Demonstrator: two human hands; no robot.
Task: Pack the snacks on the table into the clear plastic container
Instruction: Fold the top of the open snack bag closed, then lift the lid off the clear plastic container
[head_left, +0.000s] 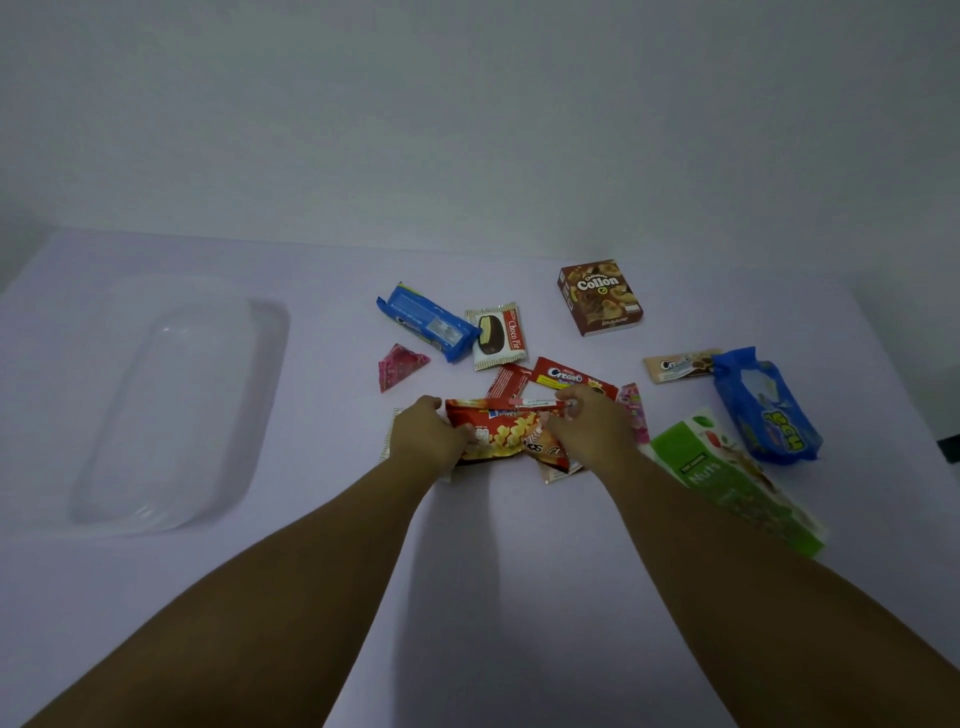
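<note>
A red popcorn bag (501, 428) lies in the middle of the table among scattered snacks. My left hand (423, 434) grips its left end and my right hand (587, 428) pinches its upper right edge. The clear plastic container (171, 410) sits empty at the left, well apart from both hands. Other small packets lie partly hidden under the bag and my hands.
Around the bag lie a blue cookie pack (428, 322), a Choco Pie (497, 336), a pink triangular packet (399, 365), a red Cream-O pack (569, 375), a brown Collon box (601, 297), a beige Cream-O bar (680, 364), a blue bag (763, 408) and a green nuts bag (727, 475).
</note>
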